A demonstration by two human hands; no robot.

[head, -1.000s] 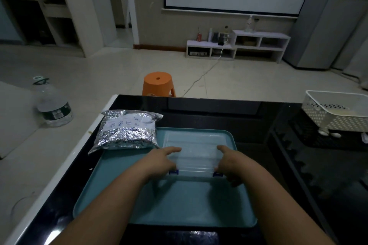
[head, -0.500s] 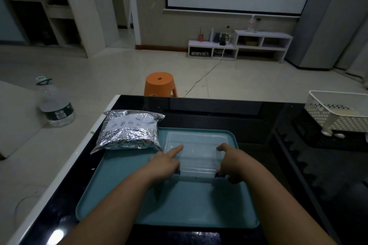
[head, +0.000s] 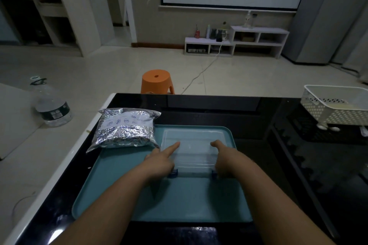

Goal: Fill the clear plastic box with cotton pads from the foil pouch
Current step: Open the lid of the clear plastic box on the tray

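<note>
Left hand [head: 160, 163] and right hand [head: 224, 162], fingers [head: 175, 145] gripping one clear box [head: 192, 148], one foil pouch [head: 125, 133]

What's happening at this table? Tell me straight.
A person is working on the clear plastic box that sits on a teal tray. The left hand and the right hand each grip a near corner by the blue latches, apparently to open it. The lid looks closed and no pads show inside. The foil pouch lies untouched at the tray's far left corner.
</note>
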